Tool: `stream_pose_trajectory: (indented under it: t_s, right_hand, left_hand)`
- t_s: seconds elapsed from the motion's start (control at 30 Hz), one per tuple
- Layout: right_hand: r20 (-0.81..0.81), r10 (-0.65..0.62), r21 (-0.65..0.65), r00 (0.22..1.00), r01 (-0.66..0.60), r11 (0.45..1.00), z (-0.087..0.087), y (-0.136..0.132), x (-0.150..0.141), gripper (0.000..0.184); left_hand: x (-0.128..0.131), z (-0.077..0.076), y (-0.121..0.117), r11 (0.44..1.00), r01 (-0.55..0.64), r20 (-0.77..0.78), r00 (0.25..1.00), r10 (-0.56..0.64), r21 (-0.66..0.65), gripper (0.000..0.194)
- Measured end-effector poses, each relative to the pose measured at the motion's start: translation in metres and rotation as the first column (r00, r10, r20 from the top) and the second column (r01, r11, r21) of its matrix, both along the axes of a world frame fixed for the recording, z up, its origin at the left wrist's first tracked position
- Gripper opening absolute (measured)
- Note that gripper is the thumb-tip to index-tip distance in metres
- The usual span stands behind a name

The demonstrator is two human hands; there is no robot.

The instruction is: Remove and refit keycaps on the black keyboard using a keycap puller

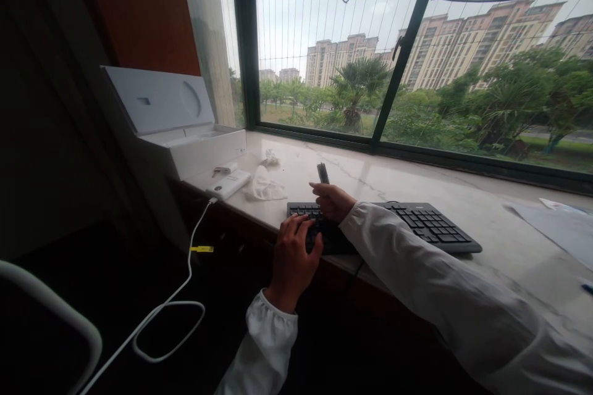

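A black keyboard [430, 226] lies on the pale marble windowsill [380, 179]. My left hand [293, 258] grips the keyboard's near left corner, fingers curled over its edge and keys. My right hand [332, 200] is closed around a small dark tool [322, 172] that sticks up from the fist, held over the left end of the keyboard. Both arms wear white sleeves.
An open white box [178, 129] stands at the sill's left end. Beside it lie a white power bank [228, 185] with a white cable [185, 284] hanging down, and a crumpled tissue [265, 188]. Papers [556, 222] lie at the far right. A window with bars is behind.
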State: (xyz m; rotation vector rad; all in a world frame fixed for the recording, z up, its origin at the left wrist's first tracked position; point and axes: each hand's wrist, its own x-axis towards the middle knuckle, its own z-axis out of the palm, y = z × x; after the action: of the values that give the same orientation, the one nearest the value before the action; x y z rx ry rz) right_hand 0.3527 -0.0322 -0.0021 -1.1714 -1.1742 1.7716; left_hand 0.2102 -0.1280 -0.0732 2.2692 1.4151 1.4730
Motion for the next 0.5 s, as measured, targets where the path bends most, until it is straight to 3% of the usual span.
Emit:
stream_pose_trajectory:
  t_s: [0.13, 0.37, 0.5]
  right_hand:
    - [-0.014, -0.009, -0.001, 1.000, 0.009, 1.000, 0.005, -0.005, -0.006, 0.049]
    - [-0.241, -0.224, 0.162, 0.944, 0.267, 0.950, 0.024, -0.015, 0.012, 0.055]
    - [-0.273, -0.245, 0.162, 0.930, 0.295, 0.941, 0.021, -0.019, 0.022, 0.054]
  left_hand:
    - [0.000, 0.000, 0.000, 1.000, 0.002, 0.004, 1.000, -0.002, -0.001, 0.026]
    - [0.000, 0.000, 0.000, 1.000, 0.002, -0.009, 1.000, -0.002, 0.021, 0.022]
    - [0.002, -0.001, -0.002, 1.000, -0.007, -0.005, 1.000, 0.007, 0.015, 0.023]
